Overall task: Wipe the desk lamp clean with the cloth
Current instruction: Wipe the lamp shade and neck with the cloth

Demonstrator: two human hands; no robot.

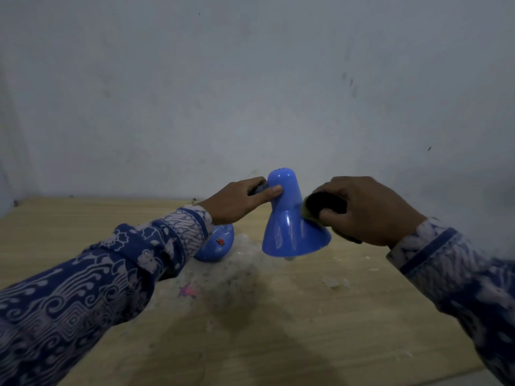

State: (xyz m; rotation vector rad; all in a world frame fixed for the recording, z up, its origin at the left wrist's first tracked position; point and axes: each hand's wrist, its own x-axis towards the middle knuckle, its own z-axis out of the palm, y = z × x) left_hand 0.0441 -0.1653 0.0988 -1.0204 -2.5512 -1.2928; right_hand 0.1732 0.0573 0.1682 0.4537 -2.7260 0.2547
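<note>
A blue desk lamp stands on a wooden table. Its cone-shaped shade [289, 218] points downward, and its round blue base [216, 245] with a red switch sits behind my left wrist. My left hand [239, 201] grips the narrow top of the shade, thumb across its front. In my right hand [365, 210] is a dark cloth [324, 208] with a yellowish edge, bunched and pressed against the shade's right side. The lamp's neck is hidden behind my left hand.
The wooden table [306, 316] carries whitish dusty smears and a small pink mark [188, 291] near its middle. A bare grey-white wall [250, 93] rises right behind the table. The table's right edge shows at the lower right.
</note>
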